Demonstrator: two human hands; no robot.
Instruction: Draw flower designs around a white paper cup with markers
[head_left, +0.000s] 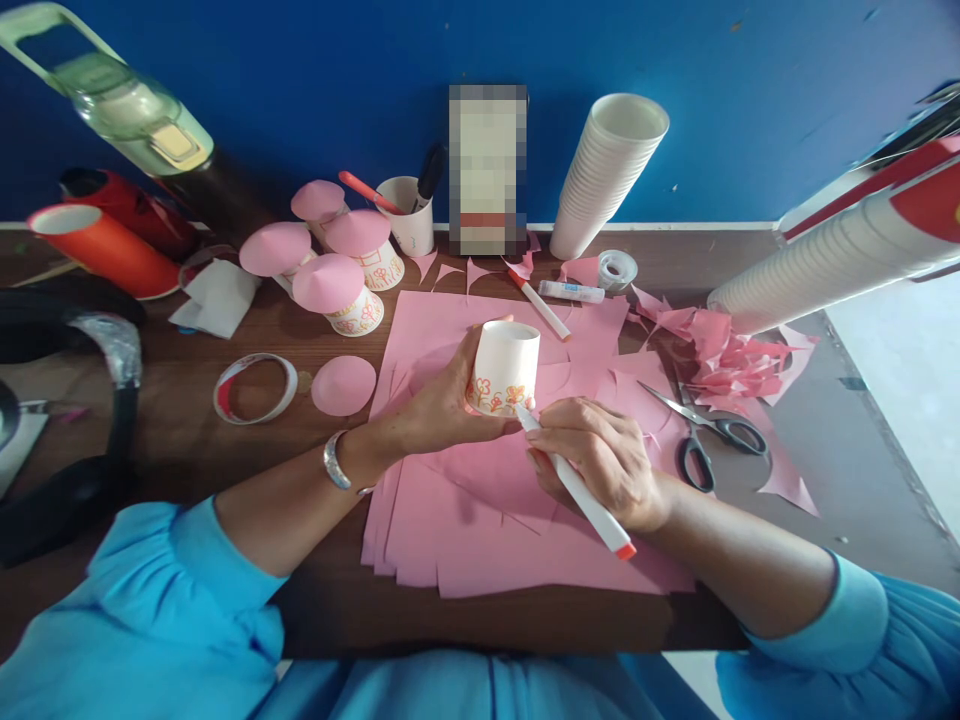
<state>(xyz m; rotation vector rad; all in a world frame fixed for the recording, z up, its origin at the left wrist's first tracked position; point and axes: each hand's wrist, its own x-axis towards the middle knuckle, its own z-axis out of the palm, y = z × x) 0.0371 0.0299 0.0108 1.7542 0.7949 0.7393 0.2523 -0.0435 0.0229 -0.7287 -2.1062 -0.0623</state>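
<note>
A white paper cup [506, 358] is in my left hand [448, 395], its open end up and orange and yellow flowers drawn around the lower part. My right hand [600, 458] grips a white marker with an orange end [589, 500], and its tip is at the flowers near the cup's lower edge. Both hands are above a stack of pink paper sheets [465, 540]. Another marker [544, 308] with a red cap lies on the paper behind the cup. To the left rests a loose pink paper cone [343, 386].
Several decorated cups with pink cone tops [328, 284] stand at the back left. Scissors [701, 425] and pink scraps [735, 355] lie at right, near a long cup stack [817, 255]. Upright cups [609, 170], a pen cup [412, 225], a tape roll [255, 388] and a bottle [142, 115] are around.
</note>
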